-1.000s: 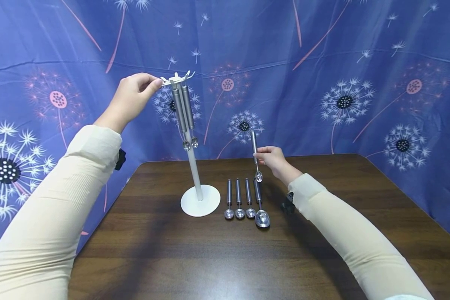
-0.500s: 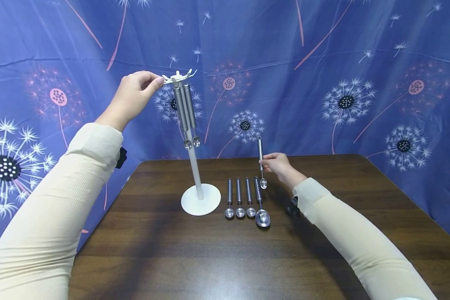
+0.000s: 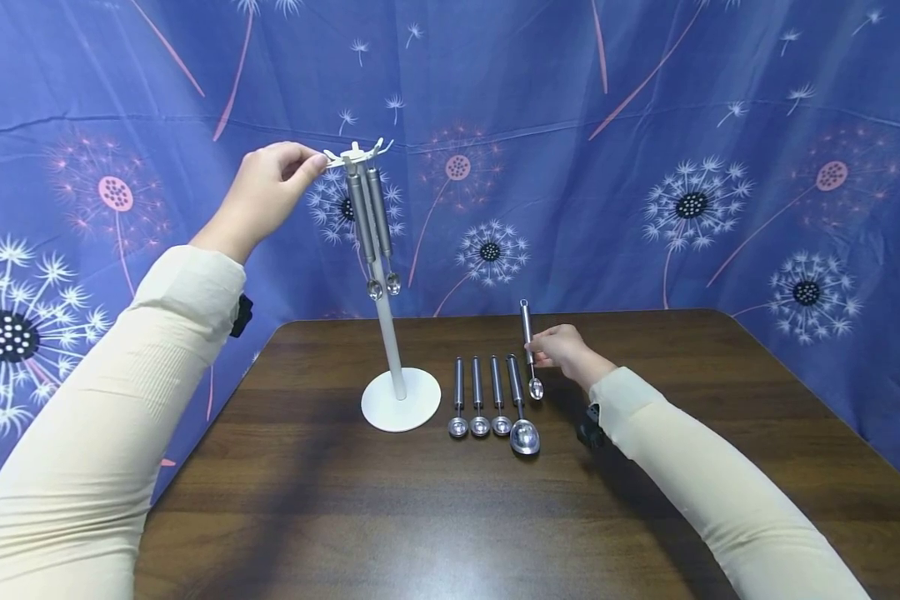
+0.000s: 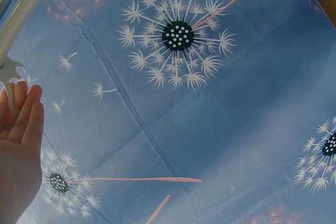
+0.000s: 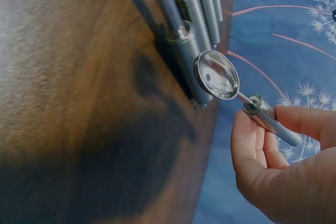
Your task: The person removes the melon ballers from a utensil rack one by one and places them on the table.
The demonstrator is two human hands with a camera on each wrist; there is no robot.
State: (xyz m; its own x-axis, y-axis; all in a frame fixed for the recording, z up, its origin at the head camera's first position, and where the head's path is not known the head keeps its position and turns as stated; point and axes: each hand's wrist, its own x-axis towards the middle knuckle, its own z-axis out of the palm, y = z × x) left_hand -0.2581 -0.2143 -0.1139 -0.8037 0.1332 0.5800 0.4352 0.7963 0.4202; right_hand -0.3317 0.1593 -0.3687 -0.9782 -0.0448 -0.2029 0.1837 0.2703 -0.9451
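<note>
My left hand (image 3: 273, 187) pinches the rim of the white hook rack (image 3: 356, 155) at the top of a stand. Two small metal measuring spoons hang from its hooks, one with a grey handle (image 3: 378, 212). My right hand (image 3: 566, 348) holds another measuring spoon (image 3: 527, 329) by its handle, bowl downward, close over the table. In the right wrist view that spoon's round bowl (image 5: 216, 74) is tilted, with thumb and fingers on the handle (image 5: 273, 121). Just left of it several spoons lie in a row, the rightmost a larger spoon (image 3: 525, 437).
The stand's round white base (image 3: 401, 412) rests on the dark wooden table (image 3: 420, 517), left of the row of spoons. A blue dandelion-print curtain (image 3: 555, 208) hangs behind the table's back edge.
My right hand has moved down and slightly right with the measuring spoon, bringing it nearer the table beside the larger spoon. My left hand stays on the rack.
</note>
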